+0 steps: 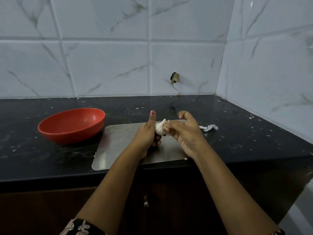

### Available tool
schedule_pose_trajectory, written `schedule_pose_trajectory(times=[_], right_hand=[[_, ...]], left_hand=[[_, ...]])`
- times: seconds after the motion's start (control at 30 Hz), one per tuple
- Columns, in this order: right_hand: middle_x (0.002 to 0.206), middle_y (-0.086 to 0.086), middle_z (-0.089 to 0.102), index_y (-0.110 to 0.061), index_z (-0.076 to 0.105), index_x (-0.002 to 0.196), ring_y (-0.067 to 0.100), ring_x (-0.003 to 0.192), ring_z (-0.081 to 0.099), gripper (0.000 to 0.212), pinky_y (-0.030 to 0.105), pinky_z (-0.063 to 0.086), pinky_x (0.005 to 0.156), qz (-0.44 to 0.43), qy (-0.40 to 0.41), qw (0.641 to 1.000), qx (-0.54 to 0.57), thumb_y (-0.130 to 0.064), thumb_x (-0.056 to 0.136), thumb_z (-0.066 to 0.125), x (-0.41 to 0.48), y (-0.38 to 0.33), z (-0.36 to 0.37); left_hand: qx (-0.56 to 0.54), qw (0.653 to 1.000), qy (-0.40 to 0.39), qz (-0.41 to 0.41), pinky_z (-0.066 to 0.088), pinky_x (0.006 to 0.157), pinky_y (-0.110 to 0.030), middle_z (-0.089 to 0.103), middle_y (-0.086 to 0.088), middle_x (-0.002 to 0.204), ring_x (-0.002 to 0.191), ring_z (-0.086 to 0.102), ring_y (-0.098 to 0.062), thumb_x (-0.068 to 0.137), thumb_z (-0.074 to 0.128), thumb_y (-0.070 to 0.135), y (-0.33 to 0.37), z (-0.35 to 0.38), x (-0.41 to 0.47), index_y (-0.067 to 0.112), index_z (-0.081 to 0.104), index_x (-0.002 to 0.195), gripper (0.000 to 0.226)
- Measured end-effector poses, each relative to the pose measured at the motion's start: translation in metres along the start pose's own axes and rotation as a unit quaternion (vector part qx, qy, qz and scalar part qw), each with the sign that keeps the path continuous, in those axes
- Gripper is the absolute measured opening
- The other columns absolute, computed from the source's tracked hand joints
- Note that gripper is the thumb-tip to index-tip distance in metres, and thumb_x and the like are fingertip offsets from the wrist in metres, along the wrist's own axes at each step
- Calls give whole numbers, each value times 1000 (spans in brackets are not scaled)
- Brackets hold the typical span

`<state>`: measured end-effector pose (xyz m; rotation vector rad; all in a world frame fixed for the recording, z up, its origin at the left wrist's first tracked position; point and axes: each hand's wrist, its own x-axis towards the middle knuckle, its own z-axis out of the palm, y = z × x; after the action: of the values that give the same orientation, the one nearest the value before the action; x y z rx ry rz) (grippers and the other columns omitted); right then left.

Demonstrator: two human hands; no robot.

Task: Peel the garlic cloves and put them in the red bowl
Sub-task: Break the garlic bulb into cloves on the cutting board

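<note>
A white garlic bulb (160,128) is held above a steel board (118,143) on the black counter. My left hand (148,134) grips the bulb from the left, thumb raised straight up. My right hand (184,131) pinches the bulb's papery top from the right with its fingertips. The red bowl (72,125) stands on the counter to the left of the board; its inside looks empty.
A scrap of white garlic skin (208,128) lies on the counter (245,138) right of the board. Small skin flakes are scattered over the dark surface. Tiled walls close the back and right side. The counter's front edge runs just below the board.
</note>
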<state>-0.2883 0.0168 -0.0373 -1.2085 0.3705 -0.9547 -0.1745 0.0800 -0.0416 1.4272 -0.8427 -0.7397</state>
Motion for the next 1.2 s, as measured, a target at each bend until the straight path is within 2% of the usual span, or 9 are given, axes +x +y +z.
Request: schedule_pose_trajectory(times=[0.23, 0.37, 0.5, 0.63, 0.7, 0.93, 1.07, 1.13, 1.2], right_hand=[[94, 15, 72, -6, 68, 104, 17, 86, 70, 17, 29, 58, 78, -9, -4, 995, -103, -1, 91, 58, 1, 7, 2], [87, 8, 76, -5, 75, 97, 20, 87, 73, 14, 32, 58, 83, -65, -8, 975, -214, -12, 87, 71, 2, 14, 2], [81, 10, 75, -3, 77, 88, 20, 80, 73, 8, 30, 58, 78, -85, 42, 967, -235, -5, 86, 70, 6, 17, 0], [80, 9, 75, -2, 77, 89, 19, 77, 73, 10, 29, 59, 76, -89, 42, 960, -260, -4, 87, 67, 6, 15, -3], [77, 8, 75, -3, 77, 87, 18, 74, 73, 11, 29, 59, 74, -92, 45, 959, -266, -3, 87, 65, 5, 15, -3], [65, 6, 71, 0, 75, 82, 8, 57, 68, 10, 16, 54, 59, -131, 60, 931, -336, -3, 85, 65, 4, 13, -2], [67, 9, 71, 1, 73, 84, 8, 58, 67, 10, 19, 55, 61, -109, 71, 939, -319, -3, 85, 64, 7, 14, -4], [70, 11, 72, 0, 73, 83, 11, 61, 68, 11, 24, 58, 65, -84, 74, 951, -290, -4, 86, 63, 7, 14, -3], [70, 11, 72, 0, 73, 79, 12, 63, 69, 14, 23, 58, 65, -64, 72, 962, -254, -6, 88, 63, 6, 13, -3]], left_hand=[[-27, 999, 43, 3, 45, 56, -26, 52, -4, 57, 43, 49, -9, 95, 31, 62, -6, 1, 5, 8, 60, 74, 65], [29, 998, 57, 11, 41, 52, -23, 53, -5, 60, 47, 49, -11, 94, 32, 63, -7, 4, 5, 8, 59, 73, 64], [82, 994, 64, 28, 39, 51, -23, 53, -4, 59, 44, 49, -9, 94, 33, 61, -7, 5, 4, 12, 56, 68, 61], [198, 975, 72, 71, 49, 74, -38, 56, -5, 65, 63, 52, -18, 97, 28, 58, -5, 9, 5, 14, 54, 67, 59], [229, 967, 72, 87, 49, 78, -41, 56, -9, 69, 67, 53, -21, 97, 26, 56, -5, 9, 4, 13, 52, 65, 59], [249, 961, 63, 100, 48, 77, -40, 55, -9, 68, 67, 51, -20, 97, 26, 56, -5, 9, 4, 12, 51, 65, 60], [201, 976, 33, 77, 46, 71, -38, 54, -4, 63, 61, 51, -18, 95, 26, 61, -5, 7, 4, 12, 53, 66, 63], [182, 981, 11, 72, 45, 62, -30, 56, -4, 67, 58, 53, -16, 93, 25, 64, -5, 5, 1, 12, 54, 74, 63], [152, 985, -15, 85, 46, 57, -26, 61, -4, 83, 59, 57, -14, 92, 35, 61, -7, 4, -2, 12, 53, 94, 52]])
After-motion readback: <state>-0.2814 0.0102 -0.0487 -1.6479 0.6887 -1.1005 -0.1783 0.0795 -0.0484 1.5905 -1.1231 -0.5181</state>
